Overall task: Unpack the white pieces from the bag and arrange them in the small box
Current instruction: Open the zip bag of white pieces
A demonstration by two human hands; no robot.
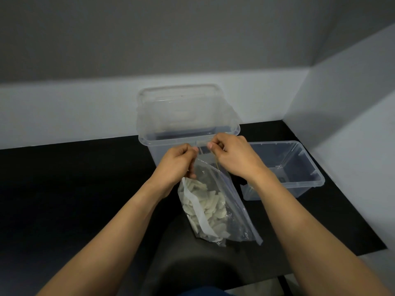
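A clear plastic bag (230, 201) hangs in front of me, filled with several white pieces (205, 208) and crossed by a white strip. My left hand (178, 162) pinches the bag's top left corner. My right hand (233, 155) pinches the top edge close beside it, and a thin band shows between the two hands. The small clear box (303, 165) sits on the black table to the right, open, partly behind my right forearm. Its inside looks bare of white pieces.
A larger clear tub (186, 124) with its lid leaning behind it stands just beyond my hands. The black table (74, 184) meets a pale wall at the back and on the right. The table's front edge runs at the lower right.
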